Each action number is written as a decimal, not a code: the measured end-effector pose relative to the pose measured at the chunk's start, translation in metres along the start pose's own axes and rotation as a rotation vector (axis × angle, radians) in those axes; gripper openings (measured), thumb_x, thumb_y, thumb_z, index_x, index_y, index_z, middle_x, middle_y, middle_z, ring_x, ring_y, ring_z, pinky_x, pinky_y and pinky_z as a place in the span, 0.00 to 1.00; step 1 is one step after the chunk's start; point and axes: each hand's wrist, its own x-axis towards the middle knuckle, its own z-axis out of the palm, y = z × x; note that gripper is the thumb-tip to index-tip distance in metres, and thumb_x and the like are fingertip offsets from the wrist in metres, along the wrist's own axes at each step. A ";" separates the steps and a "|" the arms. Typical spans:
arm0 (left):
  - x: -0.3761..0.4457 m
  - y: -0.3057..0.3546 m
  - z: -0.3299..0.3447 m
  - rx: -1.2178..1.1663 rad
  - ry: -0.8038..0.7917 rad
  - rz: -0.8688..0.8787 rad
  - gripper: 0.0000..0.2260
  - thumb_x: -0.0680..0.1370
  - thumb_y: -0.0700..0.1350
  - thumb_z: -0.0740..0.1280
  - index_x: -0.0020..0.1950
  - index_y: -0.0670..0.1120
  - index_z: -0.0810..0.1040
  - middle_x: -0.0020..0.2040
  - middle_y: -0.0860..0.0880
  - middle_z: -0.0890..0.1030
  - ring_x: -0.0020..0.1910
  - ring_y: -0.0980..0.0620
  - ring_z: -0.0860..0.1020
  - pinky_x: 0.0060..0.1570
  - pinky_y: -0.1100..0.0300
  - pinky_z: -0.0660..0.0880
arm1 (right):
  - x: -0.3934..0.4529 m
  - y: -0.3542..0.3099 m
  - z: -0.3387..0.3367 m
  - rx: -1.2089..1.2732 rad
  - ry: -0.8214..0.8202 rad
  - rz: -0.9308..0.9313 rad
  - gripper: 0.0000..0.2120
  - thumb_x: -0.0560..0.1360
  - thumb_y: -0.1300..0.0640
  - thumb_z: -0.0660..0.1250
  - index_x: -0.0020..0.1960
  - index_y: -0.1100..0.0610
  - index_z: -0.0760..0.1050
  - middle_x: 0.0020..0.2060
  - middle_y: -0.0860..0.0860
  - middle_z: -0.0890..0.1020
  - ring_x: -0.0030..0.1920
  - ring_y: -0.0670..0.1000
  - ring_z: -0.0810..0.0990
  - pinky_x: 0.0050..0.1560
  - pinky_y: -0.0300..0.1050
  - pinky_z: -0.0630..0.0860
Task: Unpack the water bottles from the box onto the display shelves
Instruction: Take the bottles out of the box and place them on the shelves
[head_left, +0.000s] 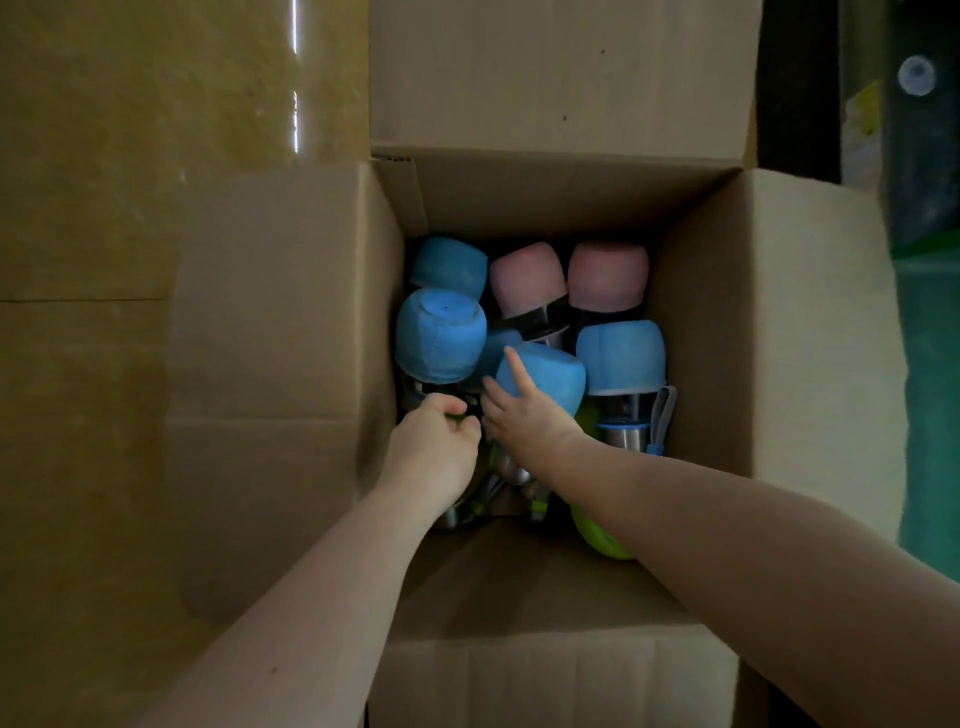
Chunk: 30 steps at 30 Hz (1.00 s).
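No brand or writing can be read anywhere here; the light is dim and the cardboard is plain. The box (696, 312) is brown corrugated card, open, its four flaps folded outward. Down inside stand the bottles (621, 358), packed close together, their rounded ends wrapped in soft, felt-like covers: four or five blue, two pink (527, 278) at the far side. Below the covers shiny steel shows, and a grey strap (666, 410) hangs on the bottle at the right wall. Something lime green (597, 535) lies low at the near side, half hidden under the right forearm.

The left hand (434, 447) is curled tight around something dark and greenish between the bottles; what it is I cannot tell. The right hand (519, 405) rests against a tilted blue-covered bottle (545, 379), forefinger stretched up its side, other fingers loosely spread.

Glossy brown packing tape (156, 104) covers the surface at the left.
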 end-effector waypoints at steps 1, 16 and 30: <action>0.001 -0.001 -0.001 -0.002 0.000 0.006 0.14 0.80 0.46 0.60 0.65 0.47 0.72 0.60 0.48 0.76 0.60 0.49 0.74 0.56 0.60 0.70 | 0.002 -0.004 0.000 -0.024 -0.006 -0.008 0.28 0.80 0.49 0.54 0.76 0.56 0.52 0.75 0.57 0.55 0.76 0.59 0.49 0.67 0.72 0.40; -0.011 0.019 -0.030 -0.058 0.420 0.196 0.15 0.79 0.41 0.60 0.65 0.44 0.72 0.64 0.44 0.72 0.61 0.48 0.72 0.56 0.64 0.65 | -0.018 0.032 -0.034 0.457 0.153 0.226 0.26 0.77 0.58 0.60 0.73 0.55 0.57 0.70 0.57 0.62 0.74 0.61 0.53 0.68 0.73 0.46; -0.129 0.141 -0.121 -0.199 0.503 0.480 0.15 0.79 0.39 0.60 0.66 0.41 0.70 0.64 0.41 0.70 0.61 0.44 0.73 0.59 0.59 0.66 | -0.205 0.144 -0.104 1.885 0.661 0.501 0.32 0.63 0.57 0.78 0.63 0.50 0.67 0.47 0.41 0.76 0.52 0.45 0.76 0.50 0.39 0.69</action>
